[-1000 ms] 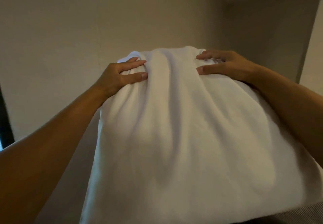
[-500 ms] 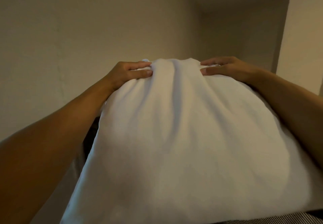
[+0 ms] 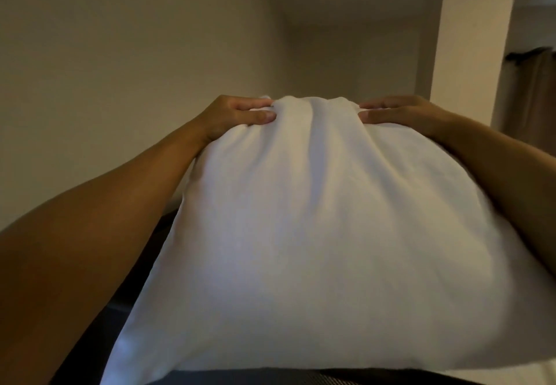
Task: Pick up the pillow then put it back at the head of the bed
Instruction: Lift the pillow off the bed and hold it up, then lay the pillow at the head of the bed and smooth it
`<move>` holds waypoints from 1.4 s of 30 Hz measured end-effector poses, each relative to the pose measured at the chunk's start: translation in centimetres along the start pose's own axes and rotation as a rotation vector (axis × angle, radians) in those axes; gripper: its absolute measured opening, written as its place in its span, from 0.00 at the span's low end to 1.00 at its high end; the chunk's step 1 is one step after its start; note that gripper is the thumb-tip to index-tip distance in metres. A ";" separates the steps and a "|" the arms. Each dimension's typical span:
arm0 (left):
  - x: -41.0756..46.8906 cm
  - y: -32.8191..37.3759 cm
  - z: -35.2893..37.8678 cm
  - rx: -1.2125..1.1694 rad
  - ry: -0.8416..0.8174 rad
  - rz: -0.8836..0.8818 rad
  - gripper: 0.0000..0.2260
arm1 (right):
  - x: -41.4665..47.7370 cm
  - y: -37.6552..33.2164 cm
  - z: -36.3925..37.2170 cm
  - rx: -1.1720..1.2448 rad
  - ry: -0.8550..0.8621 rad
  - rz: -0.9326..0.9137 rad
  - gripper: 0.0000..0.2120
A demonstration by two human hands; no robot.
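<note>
A large white pillow (image 3: 316, 234) fills the middle and lower part of the head view, held up in front of me. My left hand (image 3: 237, 114) grips its far top edge on the left, fingers curled into the fabric. My right hand (image 3: 400, 112) holds the far top edge on the right, fingers pressed on the cloth. Both forearms run along the pillow's sides. The bed under the pillow is almost wholly hidden.
A plain beige wall (image 3: 120, 68) rises behind the pillow. A pale pillar (image 3: 472, 38) stands at the right, with a brown curtain (image 3: 532, 93) beyond it. A dark surface (image 3: 135, 279) shows under the pillow's left side.
The pillow and both hands have come lower in the view and the view has swung right, bringing the pillar and curtain into sight. Both grips are unchanged.
</note>
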State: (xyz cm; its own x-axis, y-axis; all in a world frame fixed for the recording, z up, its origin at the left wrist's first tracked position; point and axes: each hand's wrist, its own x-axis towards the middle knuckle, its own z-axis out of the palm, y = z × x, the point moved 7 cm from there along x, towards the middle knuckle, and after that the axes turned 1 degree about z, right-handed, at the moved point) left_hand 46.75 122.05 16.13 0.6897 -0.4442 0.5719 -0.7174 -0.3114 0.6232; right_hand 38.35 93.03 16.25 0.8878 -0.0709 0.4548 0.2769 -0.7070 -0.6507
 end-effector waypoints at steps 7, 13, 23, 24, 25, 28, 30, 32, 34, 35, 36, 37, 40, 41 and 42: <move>5.4 -3.7 1.5 -0.039 -0.108 0.029 0.19 | 1.6 2.5 1.3 0.026 0.100 0.067 0.24; 7.3 -6.1 4.2 -0.024 -0.148 0.001 0.20 | 2.0 5.7 2.4 0.059 0.112 0.120 0.27; 7.8 -10.6 7.3 0.001 -0.195 -0.079 0.22 | 4.0 11.3 6.1 0.149 0.076 0.142 0.27; 8.0 -11.2 7.4 0.004 -0.198 -0.081 0.21 | 4.3 11.8 6.6 0.156 0.074 0.148 0.27; 8.2 -11.9 7.4 0.006 -0.201 -0.086 0.21 | 4.6 12.3 7.2 0.162 0.072 0.155 0.27; 9.0 -13.7 7.8 0.004 -0.220 -0.092 0.27 | 5.7 13.8 8.8 0.171 0.064 0.185 0.28; 9.8 -15.3 8.2 0.003 -0.253 -0.093 0.28 | 6.5 14.6 9.9 0.171 0.057 0.209 0.28; 10.7 -17.3 8.5 -0.004 -0.278 -0.088 0.25 | 7.3 15.3 10.9 0.164 0.052 0.228 0.28; 11.5 -19.1 8.7 -0.014 -0.295 -0.088 0.23 | 8.0 15.9 11.7 0.148 0.059 0.250 0.29; 11.8 -19.9 8.9 -0.019 -0.303 -0.090 0.23 | 8.3 16.2 12.2 0.141 0.059 0.262 0.30; 12.1 -20.7 9.1 -0.023 -0.313 -0.086 0.24 | 8.6 16.6 12.8 0.133 0.060 0.273 0.30; 12.4 -21.5 9.2 -0.026 -0.323 -0.086 0.25 | 8.8 16.9 13.3 0.125 0.062 0.285 0.30; 13.1 -23.4 9.7 -0.043 -0.345 -0.073 0.29 | 9.3 17.8 14.9 0.122 0.065 0.314 0.30; 13.4 -24.2 9.9 -0.047 -0.355 -0.072 0.30 | 9.4 18.1 15.4 0.122 0.069 0.327 0.30; 13.6 -24.9 10.1 -0.047 -0.362 -0.072 0.30 | 9.5 18.4 15.8 0.118 0.075 0.337 0.30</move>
State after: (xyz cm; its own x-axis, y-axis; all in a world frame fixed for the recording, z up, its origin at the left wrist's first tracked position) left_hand 72.98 115.27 3.01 0.6525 -0.6938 0.3049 -0.6571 -0.3175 0.6836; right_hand 57.72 90.43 -1.00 0.9082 -0.3408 0.2429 0.0175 -0.5491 -0.8356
